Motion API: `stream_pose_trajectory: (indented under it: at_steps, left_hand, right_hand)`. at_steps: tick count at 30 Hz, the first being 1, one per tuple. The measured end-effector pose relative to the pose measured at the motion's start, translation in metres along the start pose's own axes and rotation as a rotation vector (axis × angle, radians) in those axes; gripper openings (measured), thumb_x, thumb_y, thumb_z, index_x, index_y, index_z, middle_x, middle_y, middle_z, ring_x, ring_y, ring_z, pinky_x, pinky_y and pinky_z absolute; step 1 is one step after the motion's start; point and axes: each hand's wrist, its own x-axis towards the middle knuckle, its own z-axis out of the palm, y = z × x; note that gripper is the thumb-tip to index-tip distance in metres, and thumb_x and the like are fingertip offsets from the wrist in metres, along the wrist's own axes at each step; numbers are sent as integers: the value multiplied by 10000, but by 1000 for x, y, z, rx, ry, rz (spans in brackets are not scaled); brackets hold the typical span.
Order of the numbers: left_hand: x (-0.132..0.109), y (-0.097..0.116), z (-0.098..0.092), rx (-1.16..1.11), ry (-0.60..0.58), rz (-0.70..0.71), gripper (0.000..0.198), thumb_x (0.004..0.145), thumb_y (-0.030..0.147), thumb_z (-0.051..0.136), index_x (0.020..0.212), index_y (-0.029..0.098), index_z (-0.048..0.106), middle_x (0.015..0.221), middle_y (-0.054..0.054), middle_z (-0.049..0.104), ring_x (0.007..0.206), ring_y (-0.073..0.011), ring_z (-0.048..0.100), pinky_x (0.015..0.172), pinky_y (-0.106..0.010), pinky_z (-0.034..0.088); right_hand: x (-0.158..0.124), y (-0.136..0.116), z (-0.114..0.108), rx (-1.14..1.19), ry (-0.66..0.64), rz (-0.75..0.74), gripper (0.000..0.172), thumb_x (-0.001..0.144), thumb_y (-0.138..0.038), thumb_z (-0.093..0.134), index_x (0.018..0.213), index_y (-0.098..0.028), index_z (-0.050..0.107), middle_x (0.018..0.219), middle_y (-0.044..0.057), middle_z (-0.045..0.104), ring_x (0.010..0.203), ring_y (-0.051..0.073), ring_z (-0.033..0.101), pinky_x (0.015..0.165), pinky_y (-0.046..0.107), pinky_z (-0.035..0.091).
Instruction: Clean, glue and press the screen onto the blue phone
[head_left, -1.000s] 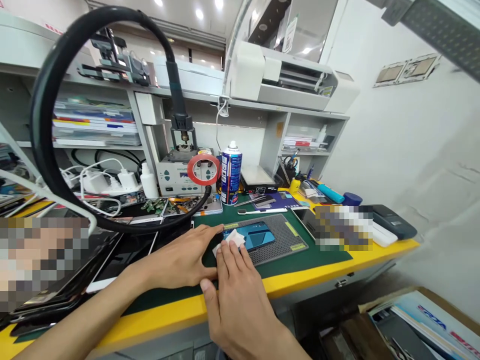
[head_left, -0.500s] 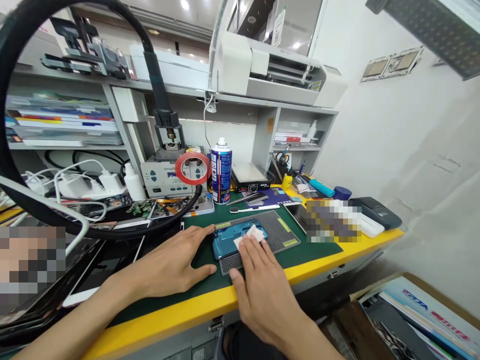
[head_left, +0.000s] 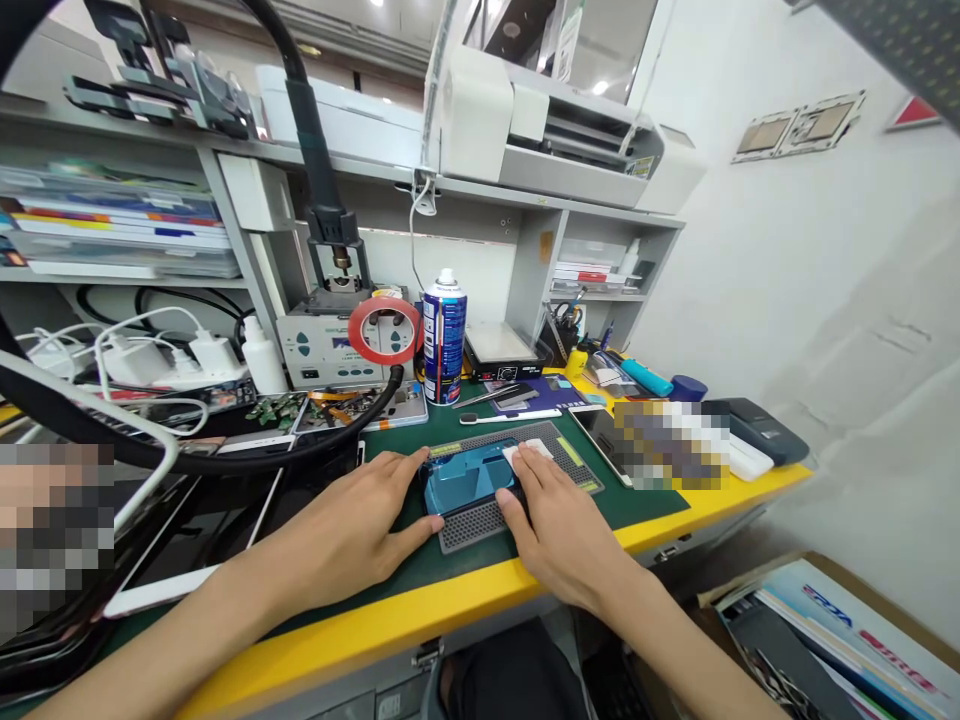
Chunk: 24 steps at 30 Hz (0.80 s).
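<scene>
A phone [head_left: 469, 478] with a glossy blue, reflective surface lies flat on a grey perforated mat [head_left: 474, 527]. My left hand [head_left: 356, 515] braces its left end, the index finger at the far corner and the thumb at the near corner. At the right end, my right hand [head_left: 559, 515] presses a folded white wipe [head_left: 538, 450] under its fingertips, over the phone's far right corner and the mat. The right thumb touches the near right edge. My fingers hide part of the wipe and the phone's right end.
Behind the mat lie a black-bristled brush [head_left: 510, 416] and tweezers. A blue spray can [head_left: 444, 338] stands by a roll of red tape [head_left: 385, 330]. Another phone [head_left: 600, 440] lies to the right, and dark screens [head_left: 202, 520] to the left. The yellow bench edge [head_left: 360, 635] runs in front.
My right hand has slid the wipe rightward across the phone, uncovering more of its blue surface. My left thumb has moved in to touch the phone's near left corner. The view has shifted slightly.
</scene>
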Motion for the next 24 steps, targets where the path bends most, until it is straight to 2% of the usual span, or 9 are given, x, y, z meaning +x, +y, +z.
stream_pose_trajectory:
  at_steps: [8,16,20,24]
  left_hand:
    - [1,-1,2,49,6,16,781,962,614,359,1531,79,339,1482,-168,508,1343,-311,492,1109,-434,410]
    - [1,3,-3,32,9,-15,798,942,624,398,1538,97,334,1407,-184,565,1279,-327,546,1062,-439,446]
    - [1,2,-3,17,6,-14,800,939,626,404,1537,99,335,1413,-184,560,1280,-326,545,1067,-438,442]
    - [1,2,-2,8,0,-14,803,940,615,408,1537,85,329,1454,-192,526,1331,-330,500,1097,-446,418]
  right_hand:
    - [29,5,0,51,-64,44,691,1042,-490,239,1477,11,431,1509,217,448,1421,332,398,1181,471,322]
    - [38,-2,-2,-10,-62,45,690,1039,-481,239,1451,25,465,1479,240,480,1387,356,436,1157,463,341]
    - [38,-10,2,-34,-48,28,700,1038,-480,235,1460,38,447,1497,247,452,1407,371,403,1173,482,308]
    - [37,-32,8,8,-51,24,720,1037,-492,215,1475,42,417,1527,248,401,1454,377,315,1193,507,257]
